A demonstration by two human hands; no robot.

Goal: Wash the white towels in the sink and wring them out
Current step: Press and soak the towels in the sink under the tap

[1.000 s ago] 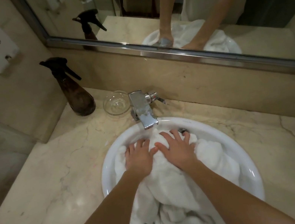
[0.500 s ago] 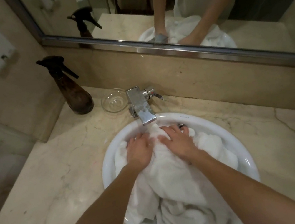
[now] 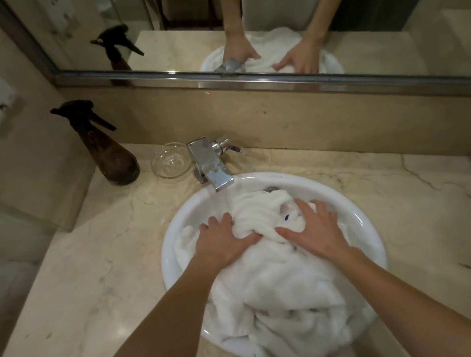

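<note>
A heap of white towels (image 3: 278, 292) fills the round white sink (image 3: 174, 229) and hangs over its near rim. Water runs from the chrome faucet (image 3: 210, 168) onto the far bunched part of the towel. My left hand (image 3: 223, 242) lies flat on the towel at the left, fingers straight and pressing down. My right hand (image 3: 314, 227) lies flat on the towel at the right, fingers spread. A bunched fold of towel rises between the two hands. A small dark mark shows on the towel near my right fingers.
A dark brown spray bottle (image 3: 109, 156) and a clear glass dish (image 3: 170, 160) stand on the marble counter (image 3: 89, 280) left of the faucet. A mirror (image 3: 263, 17) runs along the back wall. A side wall closes the counter at the right.
My hands have moved apart on the towel, the right one sliding rightward, and a fold has bunched up between them. The fingers have flattened and spread.
</note>
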